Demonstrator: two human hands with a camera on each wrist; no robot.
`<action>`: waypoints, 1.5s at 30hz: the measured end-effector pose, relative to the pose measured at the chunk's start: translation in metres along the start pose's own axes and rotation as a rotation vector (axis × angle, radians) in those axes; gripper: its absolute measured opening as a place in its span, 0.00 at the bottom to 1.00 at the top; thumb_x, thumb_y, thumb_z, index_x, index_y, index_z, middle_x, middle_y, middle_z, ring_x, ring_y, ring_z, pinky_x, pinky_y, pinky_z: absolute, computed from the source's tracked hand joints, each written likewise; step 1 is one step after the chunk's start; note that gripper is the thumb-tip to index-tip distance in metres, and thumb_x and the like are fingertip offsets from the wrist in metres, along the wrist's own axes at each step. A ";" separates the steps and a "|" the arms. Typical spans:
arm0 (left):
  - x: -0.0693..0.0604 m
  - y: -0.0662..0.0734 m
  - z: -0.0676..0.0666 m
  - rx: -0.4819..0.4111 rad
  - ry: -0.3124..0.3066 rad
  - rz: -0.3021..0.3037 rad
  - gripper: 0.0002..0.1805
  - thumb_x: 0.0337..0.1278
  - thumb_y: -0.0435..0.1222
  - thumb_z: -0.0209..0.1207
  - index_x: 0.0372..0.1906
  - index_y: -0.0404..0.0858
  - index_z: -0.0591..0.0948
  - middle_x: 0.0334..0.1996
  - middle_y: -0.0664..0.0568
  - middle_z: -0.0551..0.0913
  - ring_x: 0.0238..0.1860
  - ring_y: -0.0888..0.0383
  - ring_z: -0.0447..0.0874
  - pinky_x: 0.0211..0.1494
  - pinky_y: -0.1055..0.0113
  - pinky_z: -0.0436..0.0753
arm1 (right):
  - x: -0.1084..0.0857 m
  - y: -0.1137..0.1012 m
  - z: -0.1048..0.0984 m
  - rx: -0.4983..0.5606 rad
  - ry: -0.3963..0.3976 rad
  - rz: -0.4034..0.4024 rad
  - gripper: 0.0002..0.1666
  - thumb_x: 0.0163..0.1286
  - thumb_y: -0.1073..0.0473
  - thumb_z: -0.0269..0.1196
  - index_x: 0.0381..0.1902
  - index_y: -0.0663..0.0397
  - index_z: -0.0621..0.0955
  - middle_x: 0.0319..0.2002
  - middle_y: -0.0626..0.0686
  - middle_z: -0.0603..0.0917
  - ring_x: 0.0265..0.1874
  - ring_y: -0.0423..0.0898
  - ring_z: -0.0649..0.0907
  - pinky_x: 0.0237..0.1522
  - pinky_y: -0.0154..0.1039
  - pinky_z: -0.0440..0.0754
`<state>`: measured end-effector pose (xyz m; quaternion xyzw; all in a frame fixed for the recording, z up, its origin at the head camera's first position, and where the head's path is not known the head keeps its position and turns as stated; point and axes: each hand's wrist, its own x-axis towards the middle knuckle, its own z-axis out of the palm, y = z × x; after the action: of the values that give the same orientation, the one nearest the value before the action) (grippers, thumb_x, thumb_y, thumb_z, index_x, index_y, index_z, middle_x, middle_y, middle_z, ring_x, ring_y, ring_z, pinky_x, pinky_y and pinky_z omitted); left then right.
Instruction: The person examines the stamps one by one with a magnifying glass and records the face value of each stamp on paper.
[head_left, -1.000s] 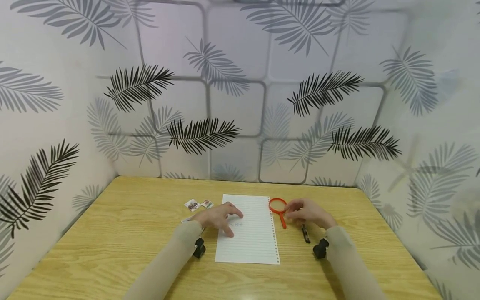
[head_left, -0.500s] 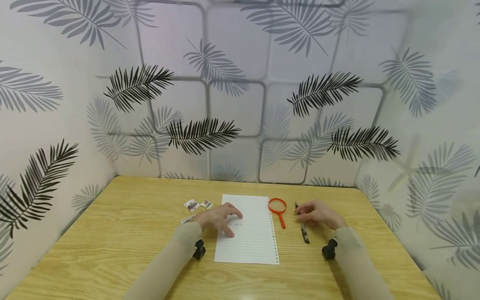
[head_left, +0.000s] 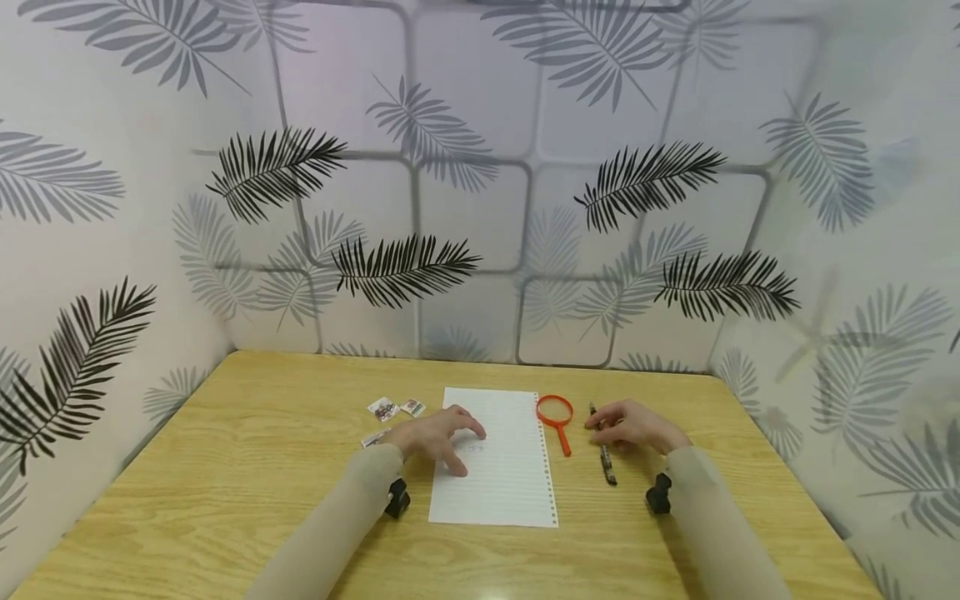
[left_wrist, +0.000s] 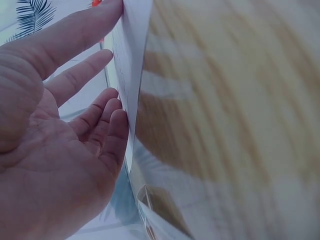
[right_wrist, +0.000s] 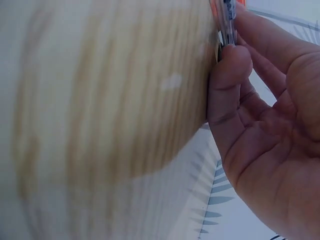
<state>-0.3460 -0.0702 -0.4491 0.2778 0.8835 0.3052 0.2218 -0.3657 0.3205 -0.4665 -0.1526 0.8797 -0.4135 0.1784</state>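
A sheet of lined paper [head_left: 502,492] with punched holes along its right edge lies on the table, with small faint marks near its middle. My left hand [head_left: 435,437] rests on the paper's left part, thumb and fingers spread; the left wrist view has the fingertips at the sheet [left_wrist: 131,75]. To the paper's right, my right hand [head_left: 637,427] pinches a dark pen [head_left: 607,465], which lies along the table under the fingers. In the right wrist view the pen [right_wrist: 228,22] shows between thumb and fingers. The fingers hide the pen's middle.
A red magnifying glass [head_left: 562,437] lies between the paper and my right hand, its lens against the paper's edge. Small printed pieces [head_left: 384,409] lie left of the paper, one partly behind my left hand. A patterned wall [head_left: 472,317] borders the wooden table [head_left: 247,467].
My right hand has moved right, from beside the magnifying glass to the pen, and its fingers have come onto the pen, which shifts slightly. The left hand stays on the paper.
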 end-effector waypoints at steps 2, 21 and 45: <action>0.000 -0.001 0.000 0.002 0.000 -0.002 0.30 0.46 0.32 0.73 0.59 0.47 0.78 0.67 0.48 0.62 0.70 0.45 0.59 0.72 0.44 0.60 | 0.000 0.000 0.001 -0.008 0.006 0.010 0.20 0.66 0.59 0.66 0.54 0.62 0.82 0.40 0.55 0.83 0.26 0.42 0.76 0.29 0.36 0.79; -0.002 -0.004 0.003 -0.046 0.022 -0.018 0.30 0.45 0.30 0.74 0.57 0.47 0.79 0.66 0.50 0.63 0.70 0.44 0.60 0.70 0.44 0.63 | 0.000 -0.010 0.010 -0.077 0.072 0.027 0.12 0.63 0.68 0.60 0.44 0.64 0.82 0.28 0.51 0.79 0.20 0.41 0.75 0.24 0.36 0.77; -0.003 -0.003 0.002 -0.046 0.023 -0.026 0.30 0.46 0.31 0.73 0.58 0.48 0.79 0.68 0.50 0.62 0.71 0.44 0.59 0.71 0.44 0.62 | -0.002 -0.016 0.010 -0.112 0.111 0.042 0.17 0.67 0.64 0.54 0.47 0.61 0.86 0.21 0.49 0.79 0.19 0.40 0.74 0.24 0.35 0.76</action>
<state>-0.3437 -0.0726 -0.4516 0.2577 0.8822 0.3259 0.2218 -0.3574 0.3049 -0.4597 -0.1206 0.9130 -0.3677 0.1291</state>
